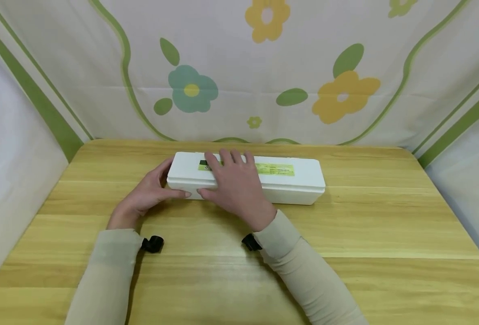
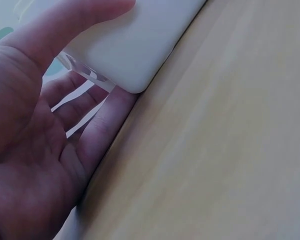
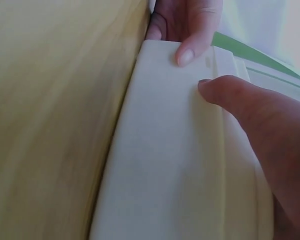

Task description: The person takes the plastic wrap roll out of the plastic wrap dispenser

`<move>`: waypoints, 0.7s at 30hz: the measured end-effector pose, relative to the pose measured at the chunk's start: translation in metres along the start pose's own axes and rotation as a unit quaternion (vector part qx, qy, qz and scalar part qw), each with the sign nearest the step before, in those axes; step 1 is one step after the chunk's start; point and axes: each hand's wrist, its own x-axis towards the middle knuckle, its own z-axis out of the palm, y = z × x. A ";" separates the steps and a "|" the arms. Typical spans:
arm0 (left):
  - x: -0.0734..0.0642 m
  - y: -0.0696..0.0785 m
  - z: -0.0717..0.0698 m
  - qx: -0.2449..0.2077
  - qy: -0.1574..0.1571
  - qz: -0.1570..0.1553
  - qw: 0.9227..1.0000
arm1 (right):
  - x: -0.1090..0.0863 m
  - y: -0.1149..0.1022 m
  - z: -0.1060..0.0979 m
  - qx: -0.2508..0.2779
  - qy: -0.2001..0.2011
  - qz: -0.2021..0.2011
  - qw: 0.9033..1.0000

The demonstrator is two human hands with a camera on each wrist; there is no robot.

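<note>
A long white foam box (image 1: pixel 288 183) with a fitted lid lies lengthwise on the table, a yellow-green label (image 1: pixel 278 169) along its top. My left hand (image 1: pixel 148 192) grips the box's left end, thumb on the front face and fingers behind and low around the corner. In the left wrist view the little-finger side lies close to the tabletop under the box's end. My right hand (image 1: pixel 239 187) holds the box from above, left of its middle, its fingers spread over the lid to the far edge. The right thumb (image 3: pixel 230 95) rests on the front face, and the palm hides part of the label.
The wooden table (image 1: pixel 385 225) stretches around the box on all sides. A white cloth (image 1: pixel 239 72) with printed flowers hangs behind the table's far edge, and side cloths flank it. A black camera mount (image 1: pixel 153 244) sits at the left cuff, another (image 1: pixel 251 242) at the right.
</note>
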 end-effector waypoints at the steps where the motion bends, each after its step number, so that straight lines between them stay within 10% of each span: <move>1: 0.000 -0.001 0.000 0.000 0.001 0.002 1.000 | -0.001 0.002 0.000 0.001 -0.004 0.001 1.000; 21: 0.000 -0.001 0.002 -0.004 0.006 -0.004 1.000 | -0.049 0.078 -0.003 0.043 -0.003 0.029 0.999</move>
